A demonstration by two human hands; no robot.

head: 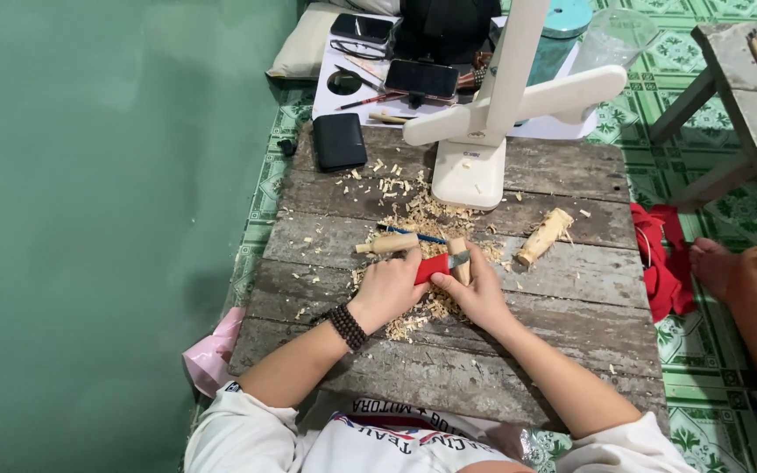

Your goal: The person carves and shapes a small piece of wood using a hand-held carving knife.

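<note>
The left hand [387,289] was clenched around a red-handled knife [438,264], its blade laid against a small wooden piece [460,260] that the right hand [482,293] grasped upright over the weathered plank counter [571,289]. Pale shavings [413,320] lay heaped around both hands (a beaded bracelet [347,327] circled the left wrist), with a wooden-handled tool [389,244] just beyond the fingers and a carved peg [545,236] to the right, apart.

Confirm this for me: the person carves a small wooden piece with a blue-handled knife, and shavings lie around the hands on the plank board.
Not quite. The head view shows the knife has a red handle, not blue. The rest holds: both hands work the small wooden piece, with shavings on the plank board.
</note>
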